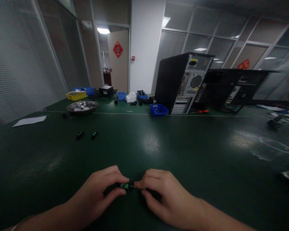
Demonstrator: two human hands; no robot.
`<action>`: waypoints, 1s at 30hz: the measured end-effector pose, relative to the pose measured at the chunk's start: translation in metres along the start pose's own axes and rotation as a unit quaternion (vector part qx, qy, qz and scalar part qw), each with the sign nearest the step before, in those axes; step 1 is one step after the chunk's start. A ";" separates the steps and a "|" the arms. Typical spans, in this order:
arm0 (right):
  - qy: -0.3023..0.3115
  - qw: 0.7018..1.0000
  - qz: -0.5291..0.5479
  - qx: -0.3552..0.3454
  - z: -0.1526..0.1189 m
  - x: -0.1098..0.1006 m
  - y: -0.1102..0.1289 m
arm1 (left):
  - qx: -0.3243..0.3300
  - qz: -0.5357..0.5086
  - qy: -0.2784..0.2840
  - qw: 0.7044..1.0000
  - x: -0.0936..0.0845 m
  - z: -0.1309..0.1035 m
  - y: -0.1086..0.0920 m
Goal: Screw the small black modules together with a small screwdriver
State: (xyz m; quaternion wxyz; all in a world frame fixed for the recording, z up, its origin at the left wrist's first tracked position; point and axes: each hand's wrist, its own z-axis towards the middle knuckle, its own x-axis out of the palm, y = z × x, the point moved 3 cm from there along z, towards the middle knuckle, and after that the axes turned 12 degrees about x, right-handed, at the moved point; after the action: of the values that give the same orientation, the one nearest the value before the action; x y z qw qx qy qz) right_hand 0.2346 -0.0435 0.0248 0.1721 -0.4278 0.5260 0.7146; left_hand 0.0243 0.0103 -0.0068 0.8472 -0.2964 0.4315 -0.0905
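My left hand pinches a small black module with a green circuit board between thumb and forefinger, just over the dark green table. Close on its right, my right hand is closed on a thin metal piece whose end meets or nearly meets the module. What that piece is, I cannot make out, as my fingers hide most of it. Farther forward on the left lie two similar small black modules, one beside the other.
A metal dish, a yellow tray and a blue bin stand toward the back. Behind the bin rises a black computer tower. At right are a clear round container and red-handled tools. Paper lies left.
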 end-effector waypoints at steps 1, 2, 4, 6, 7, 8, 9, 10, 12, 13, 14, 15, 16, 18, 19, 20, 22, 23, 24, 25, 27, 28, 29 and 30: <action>0.000 1.000 -0.001 0.001 0.000 0.000 0.000 | 0.002 0.000 0.003 1.000 0.000 0.000 -0.001; 0.001 1.000 -0.002 0.002 0.001 0.000 0.000 | 0.005 0.002 0.005 1.000 0.000 0.000 -0.002; 0.003 1.000 -0.004 0.004 0.001 0.000 0.001 | 0.013 0.007 0.010 1.000 0.001 0.000 -0.003; 0.005 1.000 -0.005 0.003 0.000 0.000 0.001 | 0.019 0.016 0.006 1.000 0.002 0.000 -0.004; 0.005 1.000 -0.006 0.001 0.000 0.000 0.002 | 0.020 0.019 0.004 1.000 0.002 0.001 -0.004; 0.006 1.000 -0.008 -0.001 -0.001 0.000 0.002 | 0.022 0.023 0.001 0.999 0.002 0.001 -0.005; 0.005 1.000 -0.010 -0.002 -0.001 0.000 0.002 | 0.026 0.026 -0.001 0.999 0.002 0.001 -0.005; 0.005 1.000 -0.012 -0.002 -0.002 0.000 0.003 | 0.030 0.027 -0.001 0.999 0.002 0.002 -0.006; 0.008 1.000 -0.012 -0.003 -0.003 0.000 0.003 | 0.029 0.022 0.005 0.999 0.001 0.003 -0.007; 0.008 1.000 -0.010 -0.003 -0.003 0.000 0.004 | 0.025 0.016 0.005 1.000 0.001 0.004 -0.008; 0.007 1.000 -0.008 -0.004 -0.003 0.000 0.004 | 0.020 0.007 0.002 1.000 0.000 0.004 -0.008; 0.004 1.000 -0.005 -0.006 -0.003 0.000 0.004 | 0.011 -0.004 -0.002 1.000 0.000 0.005 -0.008; 0.000 1.000 -0.002 -0.009 -0.003 0.000 0.004 | 0.002 -0.015 -0.007 1.000 -0.001 0.006 -0.008; -0.012 1.000 0.003 -0.014 -0.003 0.000 0.004 | -0.016 -0.036 -0.020 0.999 -0.002 0.007 -0.008; -0.017 1.000 0.007 -0.016 -0.003 0.000 0.004 | -0.027 -0.045 -0.025 0.998 -0.003 0.008 -0.008; -0.019 1.000 0.014 -0.019 -0.003 0.001 0.004 | -0.038 -0.052 -0.027 0.998 -0.003 0.009 -0.008; -0.020 0.999 0.034 -0.021 -0.002 0.001 0.004 | -0.059 -0.062 -0.029 0.996 -0.002 0.010 -0.008; -0.020 0.999 0.045 -0.021 -0.002 0.001 0.004 | -0.069 -0.064 -0.029 0.995 -0.002 0.011 -0.008; -0.019 0.998 0.054 -0.021 -0.002 0.000 0.005 | -0.078 -0.064 -0.026 0.995 -0.002 0.011 -0.008; -0.019 0.998 0.059 -0.019 -0.002 0.000 0.005 | -0.086 -0.063 -0.022 0.994 -0.002 0.011 -0.008; -0.021 0.998 0.065 -0.017 -0.002 -0.001 0.006 | -0.101 -0.056 -0.017 0.993 -0.001 0.010 -0.008; -0.024 0.997 0.068 -0.016 -0.001 -0.001 0.006 | -0.105 -0.051 -0.015 0.993 -0.001 0.010 -0.007; -0.030 0.997 0.072 -0.013 -0.001 -0.002 0.006 | -0.102 -0.045 -0.016 0.994 0.000 0.010 -0.007; -0.037 0.996 0.079 -0.010 -0.001 -0.003 0.005 | -0.095 -0.038 -0.018 0.995 0.000 0.009 -0.006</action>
State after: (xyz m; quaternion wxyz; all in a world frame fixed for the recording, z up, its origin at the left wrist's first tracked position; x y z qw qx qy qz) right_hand 0.2328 -0.0457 0.0303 0.1307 -0.3598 0.5441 0.7467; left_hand 0.0318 0.0094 0.0009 0.8186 -0.3934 0.4116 -0.0755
